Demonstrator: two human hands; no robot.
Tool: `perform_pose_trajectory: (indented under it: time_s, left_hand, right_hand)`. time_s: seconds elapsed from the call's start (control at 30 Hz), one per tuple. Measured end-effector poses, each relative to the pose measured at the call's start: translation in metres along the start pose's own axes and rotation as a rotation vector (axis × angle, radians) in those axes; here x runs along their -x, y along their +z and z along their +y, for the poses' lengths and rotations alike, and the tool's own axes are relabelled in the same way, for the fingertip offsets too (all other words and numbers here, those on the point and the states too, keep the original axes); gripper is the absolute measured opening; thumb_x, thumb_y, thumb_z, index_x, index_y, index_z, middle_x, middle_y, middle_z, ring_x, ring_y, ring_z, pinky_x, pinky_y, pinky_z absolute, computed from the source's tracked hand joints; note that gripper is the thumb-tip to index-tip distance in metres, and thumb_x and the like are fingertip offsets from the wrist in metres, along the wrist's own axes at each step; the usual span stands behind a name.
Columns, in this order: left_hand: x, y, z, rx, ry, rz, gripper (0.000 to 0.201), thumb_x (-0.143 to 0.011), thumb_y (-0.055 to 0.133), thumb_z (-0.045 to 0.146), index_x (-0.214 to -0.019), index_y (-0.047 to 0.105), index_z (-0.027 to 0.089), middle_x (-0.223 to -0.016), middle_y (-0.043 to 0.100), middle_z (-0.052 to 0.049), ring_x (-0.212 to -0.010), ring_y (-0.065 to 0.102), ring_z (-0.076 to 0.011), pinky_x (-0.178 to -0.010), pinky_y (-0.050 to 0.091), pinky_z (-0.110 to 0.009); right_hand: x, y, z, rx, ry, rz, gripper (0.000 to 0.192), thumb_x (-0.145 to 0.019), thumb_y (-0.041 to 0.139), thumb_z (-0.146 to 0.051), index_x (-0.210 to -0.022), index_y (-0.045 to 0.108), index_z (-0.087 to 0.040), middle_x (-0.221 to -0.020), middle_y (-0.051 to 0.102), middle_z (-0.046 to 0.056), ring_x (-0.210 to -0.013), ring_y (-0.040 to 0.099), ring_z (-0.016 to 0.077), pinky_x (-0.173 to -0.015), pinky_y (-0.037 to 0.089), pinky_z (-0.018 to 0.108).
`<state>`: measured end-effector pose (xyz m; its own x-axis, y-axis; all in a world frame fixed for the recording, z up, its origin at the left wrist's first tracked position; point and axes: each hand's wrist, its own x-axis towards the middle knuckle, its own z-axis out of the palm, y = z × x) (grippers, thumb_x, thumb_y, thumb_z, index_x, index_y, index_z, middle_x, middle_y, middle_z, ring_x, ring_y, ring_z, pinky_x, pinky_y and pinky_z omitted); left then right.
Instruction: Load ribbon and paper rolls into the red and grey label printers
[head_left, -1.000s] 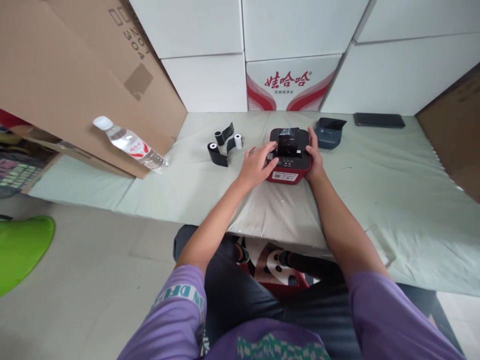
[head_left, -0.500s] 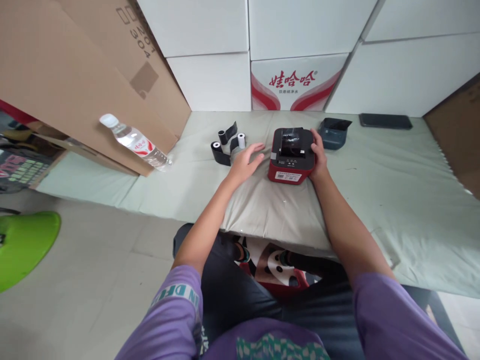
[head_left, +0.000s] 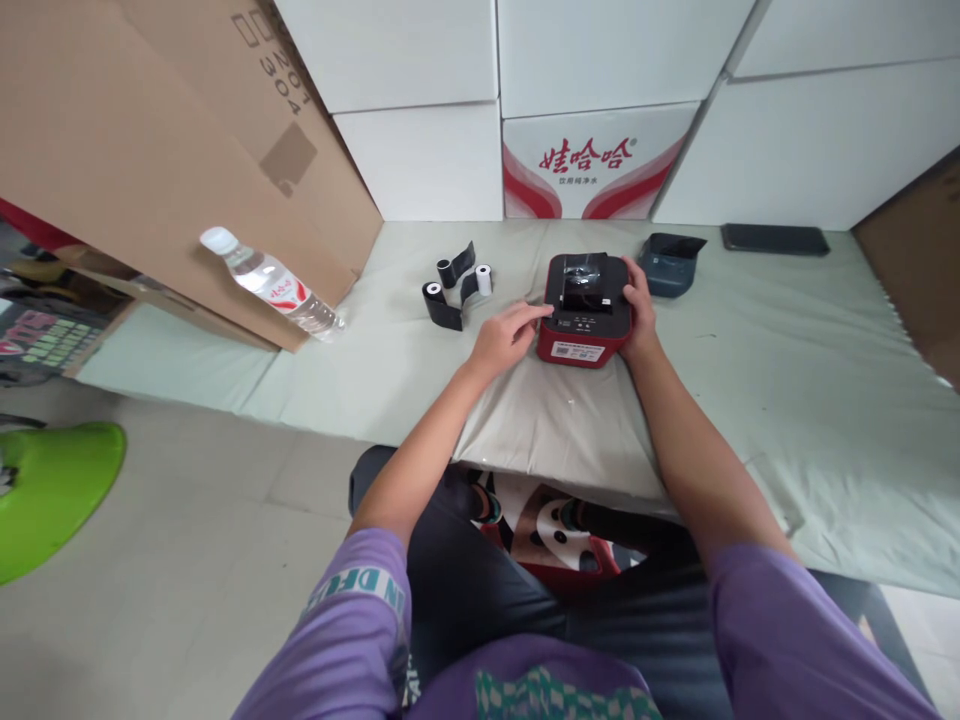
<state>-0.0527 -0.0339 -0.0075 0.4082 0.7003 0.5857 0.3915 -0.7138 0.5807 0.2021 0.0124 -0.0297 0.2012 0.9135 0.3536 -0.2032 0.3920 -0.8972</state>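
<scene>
A red and black receipt printer [head_left: 585, 340] stands upright on the cloth-covered surface, with dark glossy film [head_left: 584, 277] over its top and a white label on its front. My right hand [head_left: 638, 308] grips its right side, the fingers at the back corner. My left hand [head_left: 508, 335] reaches to the printer's left top edge, its index finger stretched out and touching near the front left corner; the other fingers are partly hidden. Left of the printer lie a white-ended paper roll [head_left: 484, 280], a roll with a long black strip [head_left: 442, 308] and a smaller black roll [head_left: 447, 273].
A dark blue device [head_left: 667, 268] sits behind my right hand, with a black phone [head_left: 775, 240] farther right. A water bottle [head_left: 274, 285] stands by the cardboard box [head_left: 187, 130] on the left. White cartons [head_left: 420, 165] line the back.
My left hand has moved right from beside the paper rolls to the printer's top left edge. My right hand keeps its hold, and the printer stays in place.
</scene>
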Motion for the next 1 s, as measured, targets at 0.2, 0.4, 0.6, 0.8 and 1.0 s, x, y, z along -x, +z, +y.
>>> perform_pose_trajectory:
  time_s: [0.2, 0.4, 0.6, 0.8, 1.0]
  left_hand:
    - [0.001, 0.016, -0.012, 0.227, -0.12, 0.017, 0.032, -0.097, 0.053, 0.013, -0.122, 0.071, 0.021, -0.075, 0.059, 0.003, -0.064, 0.051, -0.0109, -0.066, 0.044, -0.024]
    - [0.0, 0.025, -0.02, 0.424, -0.208, -0.016, 0.025, -0.094, 0.057, 0.011, -0.115, 0.065, 0.022, -0.065, 0.042, 0.007, -0.059, 0.04, -0.0106, -0.061, 0.034, -0.023]
    - [0.001, 0.026, -0.022, 0.428, -0.247, -0.034, 0.023, -0.096, 0.059, 0.017, -0.117, 0.064, 0.023, -0.065, 0.042, 0.007, -0.058, 0.039, -0.0108, -0.061, 0.033, -0.024]
    - [0.001, 0.025, -0.019, 0.422, -0.243, -0.034, 0.03, -0.093, 0.054, 0.01, -0.118, 0.064, 0.022, -0.066, 0.044, 0.007, -0.059, 0.038, -0.01, -0.061, 0.032, -0.024]
    - [0.001, 0.024, -0.016, 0.405, -0.254, -0.046, 0.035, -0.091, 0.053, 0.008, -0.122, 0.064, 0.022, -0.066, 0.044, 0.007, -0.059, 0.04, -0.0102, -0.062, 0.034, -0.024]
  right_hand:
    - [0.003, 0.0, -0.002, -0.001, 0.002, -0.018, 0.082, -0.065, 0.075, -0.081, -0.132, 0.066, -0.034, -0.148, 0.065, 0.004, -0.15, 0.051, 0.0354, -0.131, 0.037, 0.052]
    - [0.007, 0.004, -0.009, 0.184, 0.006, -0.014, 0.098, -0.072, 0.054, -0.096, -0.147, 0.058, -0.033, -0.154, 0.062, 0.006, -0.15, 0.053, 0.0352, -0.125, 0.046, 0.05]
    - [0.009, 0.006, -0.016, 0.378, 0.014, -0.068, 0.111, -0.076, 0.027, -0.103, -0.162, 0.041, -0.033, -0.154, 0.063, 0.011, -0.139, 0.064, 0.0344, -0.108, 0.058, 0.051]
    - [0.007, 0.006, -0.016, 0.521, 0.035, -0.052, 0.094, -0.091, 0.027, -0.087, -0.166, 0.033, -0.03, -0.145, 0.066, 0.014, -0.134, 0.067, 0.0332, -0.106, 0.057, 0.049]
    - [0.004, -0.004, -0.008, 0.555, -0.098, 0.114, 0.066, -0.094, 0.04, -0.071, -0.141, 0.058, -0.027, -0.134, 0.065, 0.013, -0.131, 0.065, 0.0316, -0.11, 0.054, 0.05]
